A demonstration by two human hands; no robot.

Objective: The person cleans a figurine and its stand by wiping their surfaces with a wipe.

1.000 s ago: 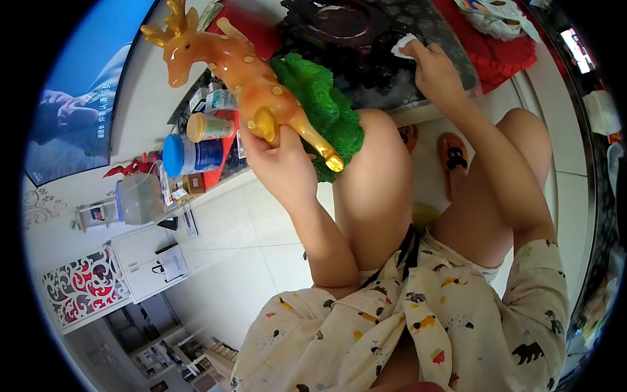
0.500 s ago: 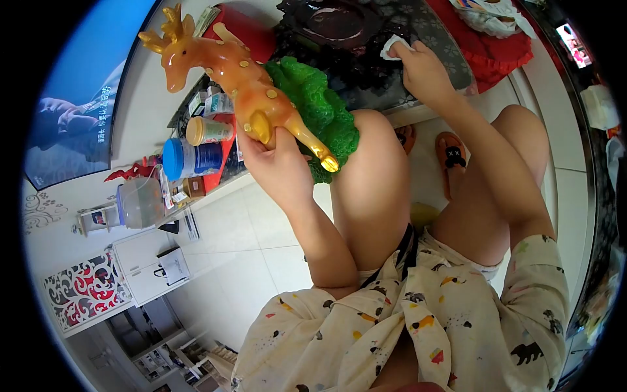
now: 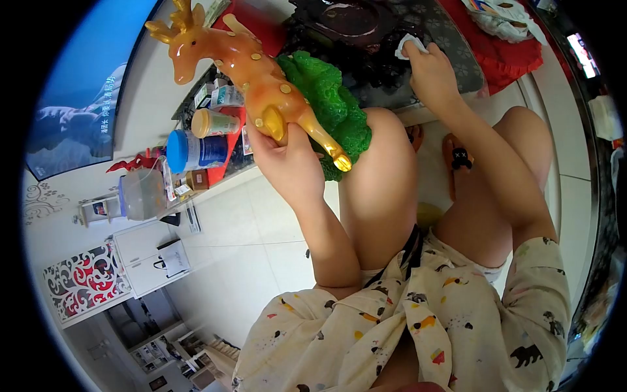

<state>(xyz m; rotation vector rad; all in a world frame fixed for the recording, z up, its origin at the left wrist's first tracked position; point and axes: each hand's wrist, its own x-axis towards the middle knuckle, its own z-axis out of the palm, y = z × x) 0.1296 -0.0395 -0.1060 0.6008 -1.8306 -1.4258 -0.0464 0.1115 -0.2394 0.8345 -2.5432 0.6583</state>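
Note:
My left hand is wrapped round the lower body of a glossy orange deer figurine with gold antlers, gold spots and gold hooves. A green leaf-shaped part is beside the deer's belly and rests near my left thigh; how it joins the deer is hidden. Between the thumb and fingers of my right hand is a crumpled white tissue. That hand is above the edge of a dark, glossy carved piece on the table. I cannot tell whether the tissue touches it.
The dark patterned tabletop ends just before my knees. A blue-lidded tub and a cream-lidded jar stand on a cabinet at left, below a television. A red cloth bearing a plastic bag lies at right.
The whole scene, with both hands, has shifted slightly right in view. My left hand keeps its hold on the deer figurine, and my right hand keeps the tissue.

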